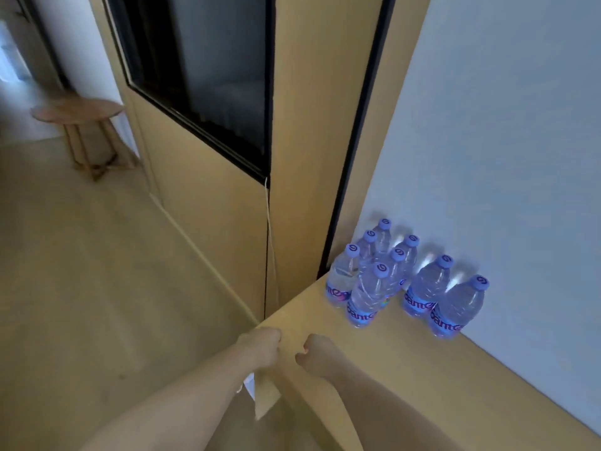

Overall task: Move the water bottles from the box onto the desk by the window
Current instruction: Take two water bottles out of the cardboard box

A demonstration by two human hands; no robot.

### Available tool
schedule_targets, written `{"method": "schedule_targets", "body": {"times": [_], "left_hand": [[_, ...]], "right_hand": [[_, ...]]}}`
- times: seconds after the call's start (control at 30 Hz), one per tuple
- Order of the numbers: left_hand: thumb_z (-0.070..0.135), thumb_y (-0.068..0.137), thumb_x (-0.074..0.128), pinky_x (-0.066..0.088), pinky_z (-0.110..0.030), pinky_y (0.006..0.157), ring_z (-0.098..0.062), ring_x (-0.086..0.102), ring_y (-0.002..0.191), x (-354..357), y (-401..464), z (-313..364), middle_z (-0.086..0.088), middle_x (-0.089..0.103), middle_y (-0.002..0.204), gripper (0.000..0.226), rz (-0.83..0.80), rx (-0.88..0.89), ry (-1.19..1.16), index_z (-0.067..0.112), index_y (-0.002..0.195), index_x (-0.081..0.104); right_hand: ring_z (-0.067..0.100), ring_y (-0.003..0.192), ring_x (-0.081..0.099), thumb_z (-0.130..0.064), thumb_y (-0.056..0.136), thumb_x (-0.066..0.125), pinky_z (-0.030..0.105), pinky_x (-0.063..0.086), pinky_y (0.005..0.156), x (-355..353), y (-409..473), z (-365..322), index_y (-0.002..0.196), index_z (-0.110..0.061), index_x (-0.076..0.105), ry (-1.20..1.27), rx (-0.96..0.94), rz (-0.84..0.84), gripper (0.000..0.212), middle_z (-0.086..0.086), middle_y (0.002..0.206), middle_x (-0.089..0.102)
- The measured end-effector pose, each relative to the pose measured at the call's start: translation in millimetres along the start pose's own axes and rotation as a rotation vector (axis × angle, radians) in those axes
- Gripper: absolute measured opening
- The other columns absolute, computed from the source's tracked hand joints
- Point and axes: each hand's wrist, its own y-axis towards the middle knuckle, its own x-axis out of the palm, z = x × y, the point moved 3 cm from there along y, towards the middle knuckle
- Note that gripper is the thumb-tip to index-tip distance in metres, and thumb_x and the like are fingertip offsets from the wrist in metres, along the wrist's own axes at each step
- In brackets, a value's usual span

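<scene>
Several clear water bottles [369, 296] with purple caps and purple labels stand clustered on the light wooden desk [406, 369], in its far corner against the white wall. Two of them [457, 309] stand a little apart to the right. My left hand [260, 349] hovers over the desk's near left corner, its fingers loosely curled and holding nothing. My right hand [317, 354] is just beside it over the desktop, also loosely curled and empty. Both hands are a short way in front of the bottles and touch none of them. No box is in view.
A tall wooden panel with a dark glass pane [211, 76] rises left of the desk. A small round wooden side table [79, 113] stands at the far left on the beige floor [81, 271]. Something pale [248, 384] shows below the desk's edge.
</scene>
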Motion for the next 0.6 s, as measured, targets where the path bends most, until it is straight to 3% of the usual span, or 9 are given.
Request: {"method": "schedule_targets", "body": {"times": [0.13, 0.23, 0.4, 0.6], "left_hand": [[0.021, 0.089, 0.044, 0.049, -0.037, 0.092, -0.027, 0.059, 0.112, -24, -9, -99, -0.007, 0.062, 0.121, 0.029, 0.049, -0.117, -0.003, 0.013, 0.112, 0.06], [0.023, 0.09, 0.047, 0.048, -0.038, 0.095, -0.026, 0.059, 0.111, -37, -15, -187, -0.009, 0.062, 0.121, 0.029, 0.078, -0.223, -0.021, 0.013, 0.114, 0.06], [0.02, 0.097, 0.039, 0.044, -0.031, 0.098, -0.022, 0.053, 0.123, -78, -65, -309, -0.006, 0.053, 0.135, 0.037, 0.152, -0.403, -0.055, 0.015, 0.133, 0.047], [0.018, 0.095, 0.036, 0.044, -0.032, 0.098, -0.022, 0.052, 0.124, -106, -114, -441, -0.004, 0.054, 0.134, 0.038, 0.204, -0.608, -0.132, 0.019, 0.131, 0.048]], "right_hand": [[0.027, 0.107, 0.056, -0.03, 0.095, 0.048, 0.035, 0.047, 0.088, 11, 21, -88, 0.121, -0.007, 0.054, -0.195, -0.158, 0.008, 0.035, 0.01, 0.114, 0.055], [0.027, 0.102, 0.058, -0.034, 0.096, 0.048, 0.038, 0.048, 0.085, 22, 38, -159, 0.115, -0.01, 0.055, -0.348, -0.261, -0.02, 0.032, 0.007, 0.101, 0.051], [0.03, 0.11, 0.057, -0.033, 0.099, 0.048, 0.039, 0.047, 0.086, 50, 65, -287, 0.115, -0.011, 0.052, -0.445, -0.416, -0.046, 0.028, 0.011, 0.121, 0.057], [0.031, 0.122, 0.054, -0.035, 0.099, 0.049, 0.04, 0.046, 0.096, 88, 93, -425, 0.127, -0.01, 0.053, -0.524, -0.538, -0.069, 0.038, 0.013, 0.131, 0.052]]}}
